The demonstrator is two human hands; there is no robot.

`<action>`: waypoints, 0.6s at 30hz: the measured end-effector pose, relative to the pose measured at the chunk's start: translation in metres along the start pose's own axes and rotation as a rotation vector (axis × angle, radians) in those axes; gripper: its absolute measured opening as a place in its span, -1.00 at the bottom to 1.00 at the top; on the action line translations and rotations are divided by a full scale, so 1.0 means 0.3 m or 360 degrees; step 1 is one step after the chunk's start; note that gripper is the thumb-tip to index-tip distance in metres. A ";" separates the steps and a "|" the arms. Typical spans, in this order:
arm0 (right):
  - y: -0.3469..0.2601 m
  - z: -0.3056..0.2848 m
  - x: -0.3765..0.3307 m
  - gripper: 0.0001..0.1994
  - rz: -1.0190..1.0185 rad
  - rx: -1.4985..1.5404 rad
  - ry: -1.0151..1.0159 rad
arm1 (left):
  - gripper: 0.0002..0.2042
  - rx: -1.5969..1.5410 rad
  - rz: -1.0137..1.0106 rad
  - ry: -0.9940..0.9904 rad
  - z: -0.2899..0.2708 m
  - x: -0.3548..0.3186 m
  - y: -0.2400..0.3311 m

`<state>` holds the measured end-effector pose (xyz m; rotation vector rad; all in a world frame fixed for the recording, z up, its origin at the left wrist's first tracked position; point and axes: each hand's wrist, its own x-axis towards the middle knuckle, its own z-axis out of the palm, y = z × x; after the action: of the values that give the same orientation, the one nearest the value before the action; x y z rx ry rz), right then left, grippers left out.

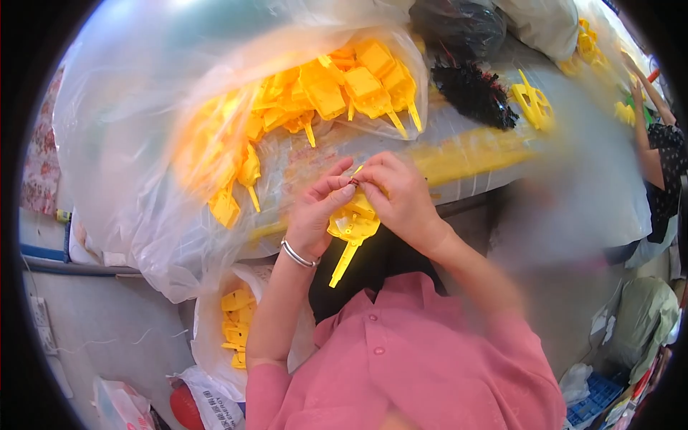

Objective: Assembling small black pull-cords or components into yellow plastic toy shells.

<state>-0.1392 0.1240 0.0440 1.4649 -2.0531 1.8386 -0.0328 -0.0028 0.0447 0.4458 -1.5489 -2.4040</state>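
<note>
My two hands meet over the front edge of the table, around a yellow plastic part (352,228) with a long narrow handle that points down toward my lap. My left hand (313,211), with a silver bangle at its wrist, is closed on the part's left side, thumb and forefinger pressed together near its top. From the other side my right hand (403,197) pinches a small dark-red piece (353,182) against the left fingertips. Fingers cover much of that piece, so its kind is unclear. The upper end of the yellow part is partly hidden.
A clear plastic bag (136,136) spills several similar yellow parts (322,89) across the table. Behind lie a black-and-red bundle of thin strands (473,93) and a yellow frame (532,104). A white bag (211,337) with yellow pieces stands below. Another person's arm (647,147) shows at right.
</note>
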 end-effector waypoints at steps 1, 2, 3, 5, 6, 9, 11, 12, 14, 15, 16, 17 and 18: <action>-0.001 0.005 -0.004 -0.95 -0.0083 -0.0049 0.0028 | -0.88 -0.0067 -0.0009 0.0047 0.006 -0.004 -0.002; -0.003 0.006 -0.005 -0.95 -0.0088 -0.0054 0.0024 | -0.89 -0.0135 -0.0017 0.0093 0.010 -0.007 -0.003; -0.005 0.007 -0.006 -0.95 -0.0085 -0.0060 0.0013 | -0.89 -0.0143 -0.0011 0.0094 0.012 -0.011 -0.005; -0.009 0.008 -0.003 -0.96 -0.0089 -0.0072 -0.0005 | -0.90 0.0050 0.0073 0.0200 0.016 -0.016 -0.006; -0.011 0.009 -0.004 -0.95 -0.0132 -0.0190 -0.0012 | -0.90 0.0038 0.0082 0.0205 0.017 -0.020 -0.007; -0.010 0.001 -0.002 -0.94 -0.0229 -0.0421 -0.0106 | -0.90 0.0384 0.0175 0.0277 0.021 -0.033 0.011; -0.002 -0.010 0.002 -0.92 -0.0280 -0.0536 -0.0195 | -0.90 0.1790 0.1007 0.0213 0.033 -0.035 0.043; 0.004 -0.013 0.010 -0.90 0.0076 -0.0225 -0.0413 | -0.89 0.2000 0.1232 0.0221 0.038 -0.033 0.051; -0.006 -0.032 0.028 -0.88 0.0432 0.0072 -0.0641 | -0.90 0.1947 0.1191 0.0254 0.049 -0.047 0.044; -0.034 -0.056 0.049 -0.87 0.0893 0.0528 -0.0819 | -0.91 0.1903 0.1148 0.0274 0.054 -0.051 0.041; -0.050 -0.075 0.063 -0.86 0.1360 0.0985 -0.0978 | -0.91 0.1881 0.1156 0.0296 0.056 -0.051 0.040; -0.047 -0.086 0.057 -0.88 0.1352 0.0984 -0.1009 | -0.93 0.1694 0.1035 0.0304 0.057 -0.049 0.039; -0.051 -0.099 0.054 -0.88 0.1347 0.0962 -0.1042 | -0.94 0.1514 0.0917 0.0322 0.052 -0.052 0.039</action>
<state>-0.1546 0.1395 0.0739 1.6012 -2.9285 2.7610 -0.0240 0.0111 0.0632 0.3132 -2.2431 -1.0782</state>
